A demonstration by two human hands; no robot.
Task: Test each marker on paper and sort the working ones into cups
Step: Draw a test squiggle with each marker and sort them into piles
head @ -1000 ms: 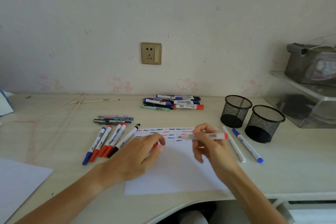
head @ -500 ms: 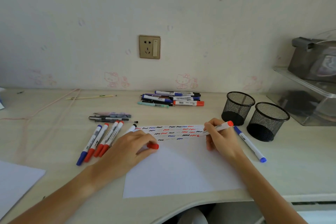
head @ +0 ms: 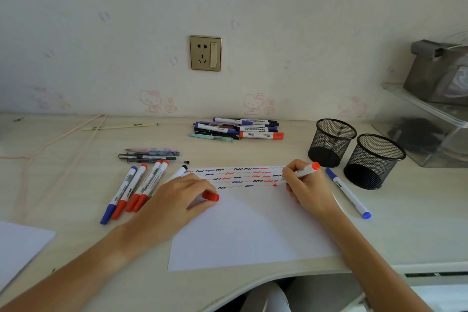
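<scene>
My right hand (head: 310, 191) grips a red marker (head: 305, 170), its tip on the white paper (head: 249, 230) at the right end of the rows of red, blue and black squiggles. A small red mark sits just left of the tip. My left hand (head: 172, 206) rests on the paper's left edge and pinches the marker's red cap (head: 210, 196). Two black mesh cups (head: 331, 142) (head: 374, 161) stand to the right, nothing visible inside them. A blue marker (head: 348, 193) lies between my right hand and the cups.
Several red and blue markers (head: 134, 192) lie in a row left of the paper, with a few pens (head: 149, 156) behind them. A pile of markers (head: 238, 130) sits by the wall. A clear tray (head: 430, 132) stands at far right. Another sheet (head: 20, 248) lies at bottom left.
My right hand turned the uncapped red marker from level above the paper to tip-down at the rows' right end, and a small red mark has appeared there. My left hand stayed put, the cap now showing.
</scene>
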